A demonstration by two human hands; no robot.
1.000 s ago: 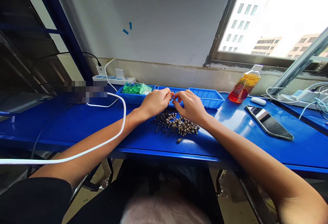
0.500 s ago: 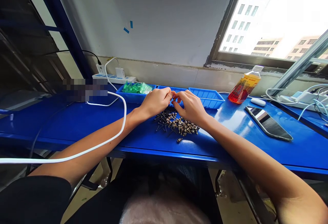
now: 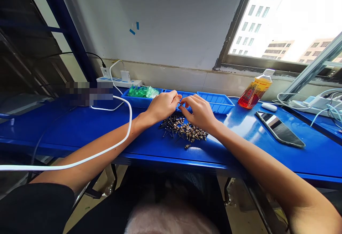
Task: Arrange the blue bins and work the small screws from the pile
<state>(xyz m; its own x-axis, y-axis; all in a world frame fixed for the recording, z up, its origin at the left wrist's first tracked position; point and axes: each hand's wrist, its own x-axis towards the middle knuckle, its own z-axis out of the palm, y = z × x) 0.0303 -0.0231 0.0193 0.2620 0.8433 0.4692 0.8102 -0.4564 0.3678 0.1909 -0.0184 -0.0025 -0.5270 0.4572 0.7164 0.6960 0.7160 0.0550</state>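
My left hand (image 3: pixel 166 102) and my right hand (image 3: pixel 197 107) meet fingertip to fingertip above a heap of small metal screws (image 3: pixel 187 128). The right thumb and fingers pinch a small metal piece that looks like a screw (image 3: pixel 181 104). Closed fingers on the left hand press together close beside it; what they hold is hidden. Beneath both hands the heap mixes dark thin screws at its left with thicker shiny fasteners at its right. One fastener (image 3: pixel 187 146) lies apart, towards the table's front edge.
Behind my hands stand blue plastic trays (image 3: pixel 219 102); the left one holds green plastic pieces (image 3: pixel 143 92). A drink bottle (image 3: pixel 255 88), a white case (image 3: pixel 269 106) and a phone (image 3: pixel 280 128) are at the right. A white cable (image 3: pixel 128 130) crosses before my left arm.
My hands stay nearly in place. The fingertips have shifted very slightly apart around the small metal piece.
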